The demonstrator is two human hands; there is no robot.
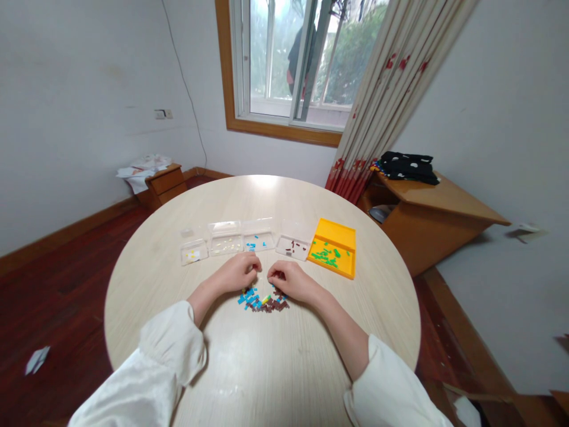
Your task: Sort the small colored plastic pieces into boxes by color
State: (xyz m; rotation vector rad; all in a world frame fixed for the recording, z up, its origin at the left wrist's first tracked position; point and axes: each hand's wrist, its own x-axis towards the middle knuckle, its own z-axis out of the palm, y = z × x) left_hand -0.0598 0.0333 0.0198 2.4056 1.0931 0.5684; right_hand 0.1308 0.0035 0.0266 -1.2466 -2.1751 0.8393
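A small pile of tiny blue, brown and yellow pieces lies on the round pale wooden table. My left hand rests at the pile's far left edge with its fingers curled in. My right hand sits at the pile's far right edge, fingers also curled in a pinch. What either hand holds is too small to make out. Beyond the hands stand a row of clear plastic boxes holding a few sorted pieces, and a yellow tray with green pieces.
A low wooden desk with dark cloth on it stands to the right under a curtain. A small wooden cabinet with papers sits by the left wall. A window is at the back.
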